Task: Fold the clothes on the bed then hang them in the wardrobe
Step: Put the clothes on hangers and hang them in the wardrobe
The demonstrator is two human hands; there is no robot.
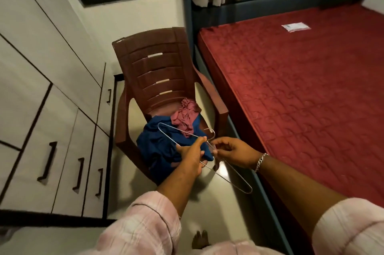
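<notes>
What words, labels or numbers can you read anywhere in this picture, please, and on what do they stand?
None can be read.
The white label on the red mattress bears print, but it is too small and blurred to make out.

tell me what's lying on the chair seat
A crumpled blue garment with a pink garment on top, both on the chair. Anything beneath them is covered.

Open floor (220, 209) between wardrobe (41, 109) and bed (301, 92); clothes-heaped chair (153, 71) ahead, blocking the gap
</notes>
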